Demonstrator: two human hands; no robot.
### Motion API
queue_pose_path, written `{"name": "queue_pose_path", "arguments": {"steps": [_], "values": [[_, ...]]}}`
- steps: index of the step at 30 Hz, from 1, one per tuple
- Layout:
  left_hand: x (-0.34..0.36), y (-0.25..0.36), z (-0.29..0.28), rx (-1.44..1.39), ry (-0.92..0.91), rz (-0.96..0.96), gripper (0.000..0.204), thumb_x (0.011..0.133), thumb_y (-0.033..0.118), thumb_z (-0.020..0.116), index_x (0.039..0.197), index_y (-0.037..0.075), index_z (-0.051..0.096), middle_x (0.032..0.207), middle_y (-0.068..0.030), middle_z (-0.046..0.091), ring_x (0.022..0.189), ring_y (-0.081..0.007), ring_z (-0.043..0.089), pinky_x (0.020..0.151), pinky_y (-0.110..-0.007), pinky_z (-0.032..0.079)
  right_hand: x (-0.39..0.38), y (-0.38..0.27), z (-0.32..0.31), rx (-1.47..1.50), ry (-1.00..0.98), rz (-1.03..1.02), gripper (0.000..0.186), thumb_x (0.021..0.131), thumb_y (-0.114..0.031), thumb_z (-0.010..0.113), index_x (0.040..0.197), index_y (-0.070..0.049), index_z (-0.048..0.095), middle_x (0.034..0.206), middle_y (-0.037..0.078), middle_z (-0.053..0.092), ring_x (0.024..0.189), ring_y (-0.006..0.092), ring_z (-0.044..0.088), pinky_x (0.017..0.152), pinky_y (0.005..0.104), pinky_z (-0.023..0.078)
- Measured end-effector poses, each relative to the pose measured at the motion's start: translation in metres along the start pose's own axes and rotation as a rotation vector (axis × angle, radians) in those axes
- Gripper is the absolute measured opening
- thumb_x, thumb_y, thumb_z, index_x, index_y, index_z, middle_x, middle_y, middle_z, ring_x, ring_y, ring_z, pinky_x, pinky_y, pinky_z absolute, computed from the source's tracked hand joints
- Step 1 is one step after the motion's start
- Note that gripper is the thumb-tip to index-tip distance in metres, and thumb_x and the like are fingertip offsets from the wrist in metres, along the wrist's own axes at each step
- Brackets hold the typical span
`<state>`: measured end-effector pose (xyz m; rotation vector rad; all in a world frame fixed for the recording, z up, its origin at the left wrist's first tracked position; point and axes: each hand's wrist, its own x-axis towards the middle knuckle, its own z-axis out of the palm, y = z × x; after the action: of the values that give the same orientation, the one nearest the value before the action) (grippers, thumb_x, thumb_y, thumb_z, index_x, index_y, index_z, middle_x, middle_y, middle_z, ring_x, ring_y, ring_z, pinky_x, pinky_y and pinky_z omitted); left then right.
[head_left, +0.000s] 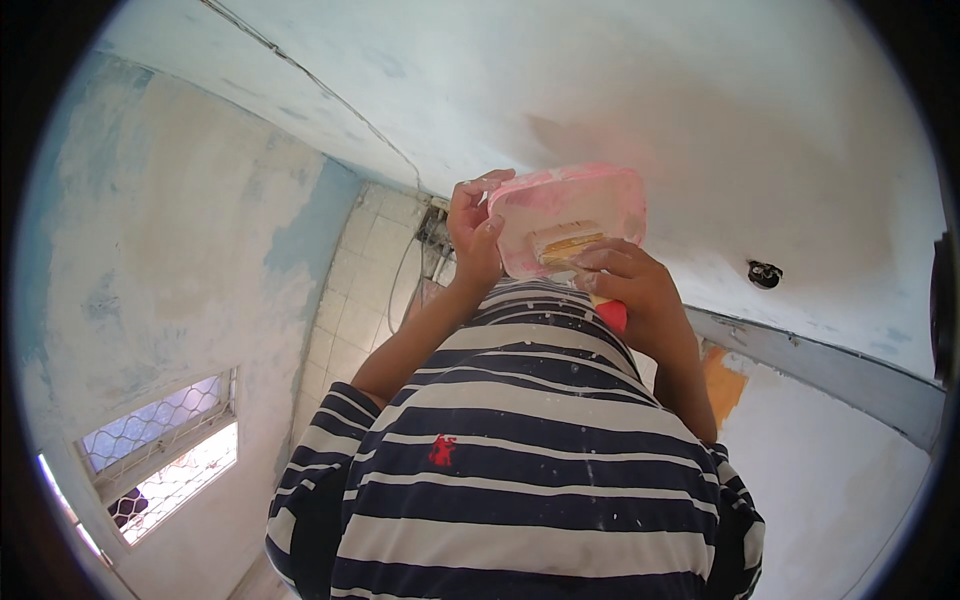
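A pink plastic tub [625,200], smeared with pale white stuff, is held up in front of my striped shirt [520,400]. My left hand [475,230] is closed on its left rim, fingers curled over the edge. My right hand [625,295] grips a tool [612,314] with a red and yellow handle at the tub's near right. A flat, pale yellowish piece [568,243] lies at the tool's end inside the tub; its exact shape is partly hidden by my fingers. Both hands have white residue on them.
Patchy white and blue walls [180,200] surround me, with a grilled window [165,480] at lower left. A tiled floor [345,270] shows below, with a cable and dark clutter [432,232]. A dark round fixture [764,274] sits in the white surface at right.
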<state>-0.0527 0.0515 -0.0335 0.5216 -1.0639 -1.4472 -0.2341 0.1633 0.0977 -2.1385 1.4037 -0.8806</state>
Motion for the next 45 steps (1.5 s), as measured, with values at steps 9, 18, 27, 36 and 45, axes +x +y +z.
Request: {"name": "queue_pose_path", "arguments": {"steps": [9,18,27,36,45], "values": [[0.011,0.003,-0.019,0.101,0.191,-0.172,0.026,0.085,0.009,0.052,0.108,-0.002,0.05,0.113,-0.0164,0.059,0.107,-0.0203,0.057,0.093,-0.033,0.046,0.003,-0.013,-0.022,0.003,0.198,-0.039,0.012,0.072,0.0,0.073,0.082,-0.003,0.067,0.097,0.014,0.071,0.098,0.0347,0.067,0.086,0.042,0.053],[0.015,0.014,-0.037,0.193,0.19,-0.36,0.026,0.092,0.019,0.047,0.106,-0.002,0.051,0.096,-0.0092,0.06,0.088,-0.0137,0.058,0.078,-0.027,0.048,-0.001,-0.018,-0.026,0.245,0.411,-0.113,0.015,0.072,0.001,0.076,0.082,-0.004,0.066,0.096,0.014,0.071,0.097,0.0368,0.067,0.086,0.0445,0.054],[0.04,0.033,-0.023,-0.036,0.215,-0.439,0.028,0.096,0.022,0.048,0.11,-0.003,0.05,0.105,-0.011,0.057,0.097,-0.0158,0.056,0.086,-0.028,0.047,0.027,-0.038,-0.084,0.378,0.551,-0.314,0.01,0.078,-0.005,0.073,0.086,-0.004,0.066,0.097,0.021,0.069,0.098,0.0416,0.066,0.085,0.0486,0.054],[0.038,0.025,-0.027,0.024,0.152,-0.436,0.028,0.094,0.02,0.052,0.11,-0.002,0.051,0.102,-0.0092,0.059,0.094,-0.0134,0.056,0.082,-0.027,0.047,0.046,-0.034,-0.105,0.829,0.683,-0.419,0.028,0.092,0.0,0.057,0.117,-0.014,0.057,0.121,0.018,0.057,0.115,0.0333,0.057,0.093,0.0478,0.054],[0.035,0.032,-0.027,-0.043,0.157,-0.459,0.026,0.094,0.019,0.051,0.109,-0.001,0.05,0.1,-0.0101,0.06,0.09,-0.0151,0.058,0.079,-0.028,0.049,0.055,-0.041,-0.095,1.086,0.916,-0.214,0.025,0.093,-0.004,0.057,0.118,-0.002,0.051,0.115,0.018,0.059,0.107,0.0265,0.063,0.082,0.0367,0.062]]}}
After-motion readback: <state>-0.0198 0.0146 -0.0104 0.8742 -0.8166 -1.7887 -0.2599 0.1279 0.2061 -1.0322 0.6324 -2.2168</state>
